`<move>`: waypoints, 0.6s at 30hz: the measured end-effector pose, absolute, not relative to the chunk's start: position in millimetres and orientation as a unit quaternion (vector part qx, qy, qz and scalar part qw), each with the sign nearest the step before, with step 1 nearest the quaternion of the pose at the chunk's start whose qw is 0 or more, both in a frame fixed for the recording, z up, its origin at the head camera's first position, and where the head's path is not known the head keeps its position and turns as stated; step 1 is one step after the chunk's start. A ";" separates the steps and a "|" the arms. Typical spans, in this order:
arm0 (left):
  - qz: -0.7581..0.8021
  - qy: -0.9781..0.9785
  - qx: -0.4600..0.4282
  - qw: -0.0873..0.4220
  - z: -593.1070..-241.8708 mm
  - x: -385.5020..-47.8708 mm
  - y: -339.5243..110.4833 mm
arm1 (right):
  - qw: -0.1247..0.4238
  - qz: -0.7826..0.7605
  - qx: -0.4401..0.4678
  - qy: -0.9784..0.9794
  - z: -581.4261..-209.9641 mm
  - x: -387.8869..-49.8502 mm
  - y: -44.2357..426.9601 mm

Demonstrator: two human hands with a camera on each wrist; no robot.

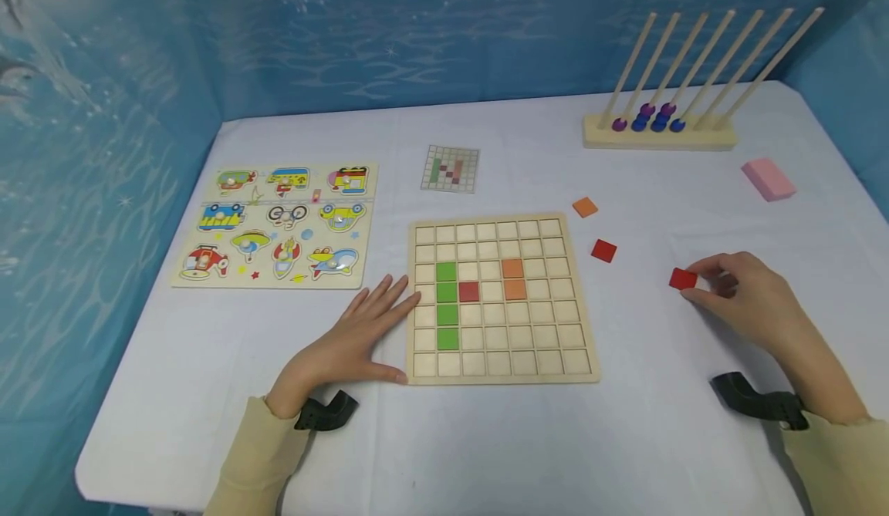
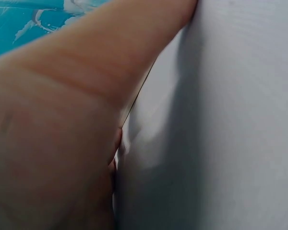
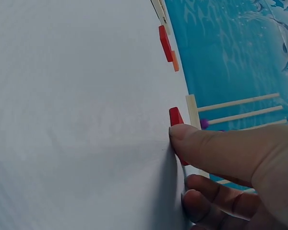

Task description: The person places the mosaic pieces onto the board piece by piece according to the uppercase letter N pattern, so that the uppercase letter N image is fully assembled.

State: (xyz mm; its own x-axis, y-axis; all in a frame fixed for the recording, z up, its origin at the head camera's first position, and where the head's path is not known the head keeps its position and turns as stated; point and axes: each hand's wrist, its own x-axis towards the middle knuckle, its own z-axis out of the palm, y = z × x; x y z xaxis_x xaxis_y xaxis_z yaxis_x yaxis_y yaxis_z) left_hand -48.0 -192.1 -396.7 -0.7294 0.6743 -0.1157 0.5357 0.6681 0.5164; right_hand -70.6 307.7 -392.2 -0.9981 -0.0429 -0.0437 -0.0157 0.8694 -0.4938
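Observation:
Between thumb and fingers, my right hand [image 1: 753, 300] pinches a red tile [image 1: 683, 278] right of the wooden grid board [image 1: 503, 380]; the right wrist view shows the thumb against the red tile [image 3: 175, 116]. My left hand [image 1: 347, 346] lies with spread fingers at the board's left edge, thumb and a fingertip touching it. Four green tiles [image 1: 447, 315] form a column on the board, with one red tile [image 1: 468, 291] and two orange tiles [image 1: 515, 289]. Off the board lie a loose orange tile [image 1: 585, 207] and a loose red tile [image 1: 603, 251].
Behind the board lies a small pattern card [image 1: 450, 169]. A vehicle puzzle [image 1: 278, 227] is at the left. At the back right stands a peg rack with beads [image 1: 660, 139], and a pink block [image 1: 768, 179] lies near the right edge.

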 end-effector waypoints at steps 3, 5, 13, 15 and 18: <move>0.230 0.901 0.334 0.151 -396.8 -47.9 -192.4 | 0.018 -0.258 -0.027 0.966 -392.6 -71.6 307.2; 0.229 0.902 0.333 0.151 -397.1 -47.9 -192.4 | 0.011 -0.261 -0.032 0.965 -393.5 -72.0 306.4; 0.226 0.903 0.332 0.151 -397.2 -47.7 -192.4 | -0.005 -0.286 -0.033 0.958 -394.9 -72.7 305.5; 0.226 0.903 0.332 0.152 -397.0 -47.8 -192.2 | -0.005 -0.292 -0.035 0.956 -394.2 -73.2 304.5; 0.227 0.903 0.332 0.153 -396.8 -48.1 -191.8 | -0.007 -0.295 -0.046 0.954 -390.7 -76.2 300.8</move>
